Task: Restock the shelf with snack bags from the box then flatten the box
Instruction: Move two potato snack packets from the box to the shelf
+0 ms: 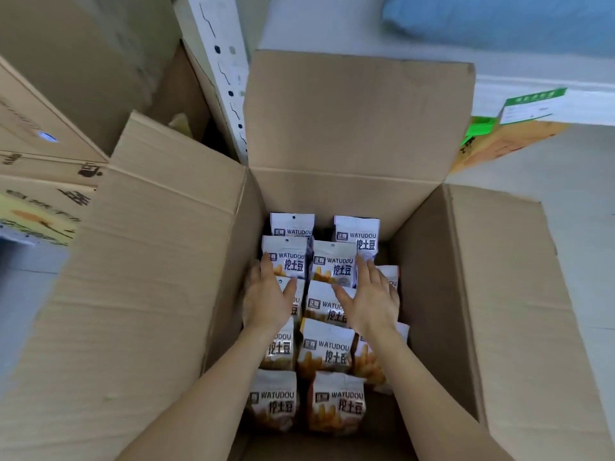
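1. Both hands spread, fingers straight, nothing pinched. Your left hand [269, 296] and right hand [371, 302] are backs-up inside the box [432, 277], over the snack bags [327, 347]. Touching or hovering: can't tell.
2. Your left fingertips [266, 261] reach the leftmost bag of the second row. Your right fingertips [362, 262] lie at the right edge of that row's middle bag.
3. Bag count: twelve visible. White tops, orange lower halves, "WATUDOU" print. They lie overlapped like shingles from the far wall toward you. Rows far to near: 2, 3, 2, 3, 2. Your hands and forearms cover parts of several, so anything under them is uncounted.
4. One box: brown cardboard, top open, directly below you. Three flaps show plainly: the far flap [359, 111] stands upright, while the left flap [133, 261] and right flap [519, 294] are splayed outward.
5. Left side: stacked cartons [50, 154], printed, just beside the left flap.
6. Behind the far-left corner: one white slotted upright [221, 61], partly hidden by the far flap.
7. Far right, past the right flap: one green-and-white label [532, 104] above a tan packet [506, 141]. The far flap cuts off the packet's left end.
8. Top right: one blue shape [499, 18], too blurred to identify.
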A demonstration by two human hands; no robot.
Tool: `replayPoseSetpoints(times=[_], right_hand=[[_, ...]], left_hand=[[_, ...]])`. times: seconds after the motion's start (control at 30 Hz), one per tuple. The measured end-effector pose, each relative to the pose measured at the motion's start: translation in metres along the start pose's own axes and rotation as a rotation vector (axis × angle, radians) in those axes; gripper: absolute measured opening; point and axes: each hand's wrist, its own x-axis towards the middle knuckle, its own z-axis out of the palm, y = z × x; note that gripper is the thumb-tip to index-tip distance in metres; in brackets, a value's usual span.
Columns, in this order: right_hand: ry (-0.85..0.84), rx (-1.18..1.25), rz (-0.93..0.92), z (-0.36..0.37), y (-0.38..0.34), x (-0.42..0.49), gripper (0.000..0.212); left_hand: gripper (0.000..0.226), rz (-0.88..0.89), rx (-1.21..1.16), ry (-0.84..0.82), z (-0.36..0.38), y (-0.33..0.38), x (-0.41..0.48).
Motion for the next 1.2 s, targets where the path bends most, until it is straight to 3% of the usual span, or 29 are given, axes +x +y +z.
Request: replayPoseSetpoints(times=[0.2,0.43,0.87,1.2], right_hand=[[0.067,0.194,0.054,0.036,0.007,0.046,0.084],[0.137,0.299,0.09,0.061,0.016,0.07,0.067],[0.141,0.574,0.027,0.062,0.009,0.074,0.041],[0.19,0.911,-0.016,0.009,-0.013,0.06,0.027]], left_hand=[[0.086,-0.089,-0.113,0.034,0.041,-0.017,0.045],[0.055,-0.204,-0.243,0.039,0.061,-0.025,0.066],[0.046,-0.155,-0.312,0.165,0.055,-0.024,0.06],[0.046,-0.052,-0.349,0.259,0.003,0.017,0.048]])
